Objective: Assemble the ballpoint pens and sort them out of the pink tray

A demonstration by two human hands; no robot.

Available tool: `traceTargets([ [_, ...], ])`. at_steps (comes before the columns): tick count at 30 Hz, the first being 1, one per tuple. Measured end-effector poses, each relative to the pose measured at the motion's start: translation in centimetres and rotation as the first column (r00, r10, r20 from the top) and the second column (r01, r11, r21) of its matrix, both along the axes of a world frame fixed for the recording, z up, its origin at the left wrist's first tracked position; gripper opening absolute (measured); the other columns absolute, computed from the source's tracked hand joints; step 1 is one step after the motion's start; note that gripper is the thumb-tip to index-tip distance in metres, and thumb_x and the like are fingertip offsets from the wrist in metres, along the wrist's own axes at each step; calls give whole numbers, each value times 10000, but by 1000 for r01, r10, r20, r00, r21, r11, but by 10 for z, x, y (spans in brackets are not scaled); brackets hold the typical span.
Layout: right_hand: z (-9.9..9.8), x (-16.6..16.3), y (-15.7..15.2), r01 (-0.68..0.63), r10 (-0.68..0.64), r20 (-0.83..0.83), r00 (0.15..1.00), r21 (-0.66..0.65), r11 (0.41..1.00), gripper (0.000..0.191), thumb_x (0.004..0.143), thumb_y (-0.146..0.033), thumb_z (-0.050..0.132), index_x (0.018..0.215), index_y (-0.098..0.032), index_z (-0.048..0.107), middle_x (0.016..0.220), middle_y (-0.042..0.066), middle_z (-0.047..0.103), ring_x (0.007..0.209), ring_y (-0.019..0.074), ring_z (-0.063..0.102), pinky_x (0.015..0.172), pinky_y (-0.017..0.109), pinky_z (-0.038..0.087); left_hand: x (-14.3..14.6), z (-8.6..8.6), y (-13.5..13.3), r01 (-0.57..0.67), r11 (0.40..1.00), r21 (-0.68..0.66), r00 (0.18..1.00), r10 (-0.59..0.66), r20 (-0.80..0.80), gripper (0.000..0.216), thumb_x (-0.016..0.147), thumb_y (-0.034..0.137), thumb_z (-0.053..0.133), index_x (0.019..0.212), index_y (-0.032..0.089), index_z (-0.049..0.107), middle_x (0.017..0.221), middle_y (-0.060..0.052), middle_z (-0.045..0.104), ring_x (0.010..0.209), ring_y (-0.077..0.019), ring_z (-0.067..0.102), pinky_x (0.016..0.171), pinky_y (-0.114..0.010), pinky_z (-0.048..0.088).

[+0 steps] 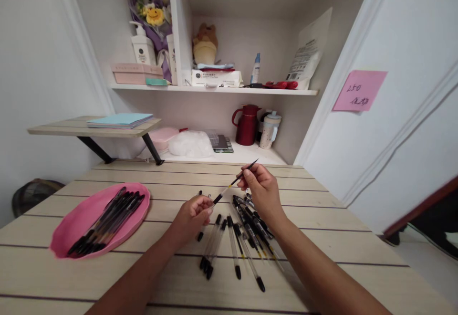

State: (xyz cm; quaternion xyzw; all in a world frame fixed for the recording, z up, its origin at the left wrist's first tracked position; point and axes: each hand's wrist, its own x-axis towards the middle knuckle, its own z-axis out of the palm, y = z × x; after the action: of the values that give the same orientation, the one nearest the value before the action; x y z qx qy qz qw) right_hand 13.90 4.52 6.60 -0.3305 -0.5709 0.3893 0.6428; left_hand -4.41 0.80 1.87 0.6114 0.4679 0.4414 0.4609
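My left hand [193, 215] is closed on a pen barrel [217, 199] whose dark end sticks out toward the right. Pinched in my right hand [265, 191] is a pen refill [234, 181] with a dark pointed end up and a yellow band lower down. The refill lines up with the barrel; whether its lower end sits inside I cannot tell. Below my hands lie several clear pens with black ends [214, 243]. Under my right hand is a heap of black pen parts and refills [252, 224], partly hidden by it.
To the left, a pink tray [67, 229] holds a bundle of black-capped pens [110, 222]. Behind it a small raised shelf [64, 126] carries blue-covered notebooks [119, 120]. A red jug [246, 124] and a pale bottle [270, 131] stand in the cabinet at the back.
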Motion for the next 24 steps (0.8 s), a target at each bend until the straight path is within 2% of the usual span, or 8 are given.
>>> traceTargets([
  [9,0,0,0,13,-13,13,1000,12,1000,180,766,-329,507,836,-164,521,702,9,580,530,87,529,484,213,426,0,-2,0,-4,1000,-29,998,5,57,152,690,254,536,809,158,537,535,49,492,486,-80,481,516,-213,389],
  [18,-1,0,1,-21,18,-54,998,-59,998,179,757,-332,514,823,-166,510,665,-4,569,516,86,525,471,205,413,3,2,-2,-21,1000,9,997,20,80,168,683,247,565,817,150,542,548,38,504,502,-86,497,514,-215,386],
  [24,-7,-10,-4,-80,85,67,994,-75,994,160,723,-317,550,765,-163,552,610,-25,532,503,87,506,480,207,404,6,6,-5,-13,1000,-24,989,16,146,200,663,263,594,816,148,537,551,39,509,503,-87,497,509,-213,385],
])
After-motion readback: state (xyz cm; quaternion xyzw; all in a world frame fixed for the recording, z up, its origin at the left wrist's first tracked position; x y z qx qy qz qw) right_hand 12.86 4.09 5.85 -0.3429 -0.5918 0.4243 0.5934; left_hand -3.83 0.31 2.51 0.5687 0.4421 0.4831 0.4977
